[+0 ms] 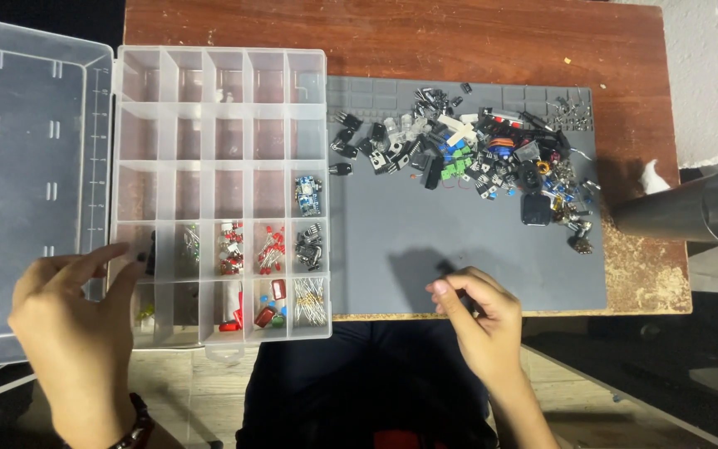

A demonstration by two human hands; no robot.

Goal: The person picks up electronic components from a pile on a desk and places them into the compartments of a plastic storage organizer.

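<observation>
Two hands show. My left hand (76, 320) rests on the clear plastic box (222, 191) at eight o'clock, its fingers spread wide. My right hand (475, 312) has fingers pinched on a tiny dark part (445, 268), low on the grey mat (459, 249). It looks light and hard, with thin legs that could bend, so I would hold its body. More parts (475, 158) lie piled at one o'clock.

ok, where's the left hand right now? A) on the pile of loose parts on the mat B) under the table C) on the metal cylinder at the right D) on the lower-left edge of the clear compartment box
D: the left hand rests with its fingers on the lower-left edge of the clear compartment box, far from the parts pile on the grey mat.
</observation>
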